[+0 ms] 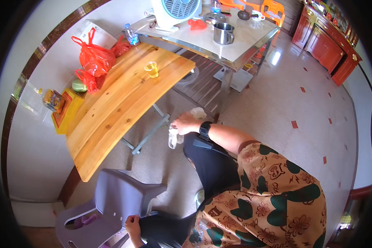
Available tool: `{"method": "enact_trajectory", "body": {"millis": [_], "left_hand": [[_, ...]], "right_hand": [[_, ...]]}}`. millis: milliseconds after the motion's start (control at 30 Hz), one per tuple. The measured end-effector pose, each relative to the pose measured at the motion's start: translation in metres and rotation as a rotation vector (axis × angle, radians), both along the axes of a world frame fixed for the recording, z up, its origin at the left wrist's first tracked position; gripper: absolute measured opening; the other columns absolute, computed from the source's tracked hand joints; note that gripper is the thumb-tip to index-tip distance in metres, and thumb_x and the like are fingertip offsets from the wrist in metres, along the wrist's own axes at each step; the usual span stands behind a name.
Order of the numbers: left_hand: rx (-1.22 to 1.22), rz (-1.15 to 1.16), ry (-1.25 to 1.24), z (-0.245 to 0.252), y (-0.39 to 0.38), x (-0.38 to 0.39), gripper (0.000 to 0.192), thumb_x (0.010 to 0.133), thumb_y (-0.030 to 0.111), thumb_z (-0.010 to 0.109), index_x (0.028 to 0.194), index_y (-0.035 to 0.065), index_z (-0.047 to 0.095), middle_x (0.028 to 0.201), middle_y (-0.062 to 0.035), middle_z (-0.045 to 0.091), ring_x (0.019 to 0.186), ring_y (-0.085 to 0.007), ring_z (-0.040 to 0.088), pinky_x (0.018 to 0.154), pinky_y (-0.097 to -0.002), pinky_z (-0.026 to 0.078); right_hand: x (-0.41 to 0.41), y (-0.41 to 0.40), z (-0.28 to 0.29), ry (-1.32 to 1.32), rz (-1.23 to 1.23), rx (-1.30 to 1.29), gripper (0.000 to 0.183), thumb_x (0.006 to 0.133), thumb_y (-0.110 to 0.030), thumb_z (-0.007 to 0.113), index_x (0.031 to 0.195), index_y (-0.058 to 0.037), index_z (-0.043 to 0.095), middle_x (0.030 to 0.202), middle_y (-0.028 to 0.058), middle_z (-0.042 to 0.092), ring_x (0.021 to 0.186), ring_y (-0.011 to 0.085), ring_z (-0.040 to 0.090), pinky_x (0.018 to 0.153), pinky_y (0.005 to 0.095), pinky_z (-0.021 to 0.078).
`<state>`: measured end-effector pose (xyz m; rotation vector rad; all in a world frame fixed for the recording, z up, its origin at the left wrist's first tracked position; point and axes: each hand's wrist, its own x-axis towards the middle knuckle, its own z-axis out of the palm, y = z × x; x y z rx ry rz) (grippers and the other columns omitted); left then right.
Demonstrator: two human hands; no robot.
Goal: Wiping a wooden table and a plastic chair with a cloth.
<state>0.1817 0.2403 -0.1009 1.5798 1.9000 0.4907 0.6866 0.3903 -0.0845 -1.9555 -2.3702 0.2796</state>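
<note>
My right hand (186, 123), with a black watch on its wrist, is closed on a crumpled, whitish, see-through thing (173, 138), perhaps thin plastic, beside my right knee. A pale part of it, or another pale thing (198, 113), shows behind the fingers. My left hand (132, 223) is loosely curled by my left knee, near the grey plastic chair (119, 195); nothing shows in it. On the wooden folding table (111, 114) stands a clear plastic cup (152, 69) of yellow liquid.
Red plastic bags (96, 59), a green melon (79, 85) and a yellow box (65, 113) line the wall side. A second table (248, 46) holds a box fan (178, 11) and a steel mug (223, 34). A green-grey table leg (152, 133) stands near my right hand.
</note>
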Motion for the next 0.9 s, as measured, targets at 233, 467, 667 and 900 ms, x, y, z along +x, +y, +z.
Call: {"method": "enact_trajectory", "body": {"millis": [233,467,667,900], "left_hand": [[-0.046,-0.011,0.045,0.016,-0.011,0.006,0.024,0.076,0.022,0.066,0.078,-0.0019,0.064,0.065,-0.0086,0.062,0.061,-0.0158,0.057,0.060,-0.0306,0.045],[0.003,-0.013,0.049,0.006,0.005,0.013,0.026,0.076,0.024,0.064,0.078,-0.0014,0.064,0.065,-0.0104,0.062,0.061,-0.0177,0.056,0.061,-0.0323,0.045],[0.027,-0.032,0.050,0.017,0.002,0.011,0.027,0.075,0.025,0.065,0.079,-0.0023,0.065,0.067,-0.0130,0.063,0.062,-0.0209,0.059,0.062,-0.0341,0.045],[-0.007,-0.027,0.122,0.007,-0.010,-0.004,0.024,0.076,0.022,0.065,0.079,-0.0013,0.065,0.069,-0.0126,0.064,0.063,-0.0207,0.059,0.062,-0.0335,0.045]], "right_hand": [[-0.007,-0.017,-0.004,0.035,-0.074,-0.029,0.018,0.075,-0.028,0.057,0.085,-0.0174,0.068,0.083,0.0094,0.066,0.084,0.0281,0.063,0.070,0.0435,0.0460],[0.006,0.002,-0.010,0.041,-0.024,0.086,0.015,0.071,-0.023,0.058,0.081,-0.0142,0.066,0.077,0.0093,0.065,0.078,0.0295,0.063,0.065,0.0437,0.0469],[-0.003,-0.003,-0.002,0.076,-0.065,0.016,0.015,0.074,-0.027,0.057,0.082,-0.0167,0.067,0.083,0.0082,0.065,0.086,0.0282,0.062,0.067,0.0449,0.0418],[-0.014,-0.003,-0.027,0.048,0.009,0.099,0.017,0.074,-0.028,0.058,0.081,-0.0140,0.067,0.079,0.0086,0.065,0.079,0.0283,0.063,0.068,0.0452,0.0442]]}}
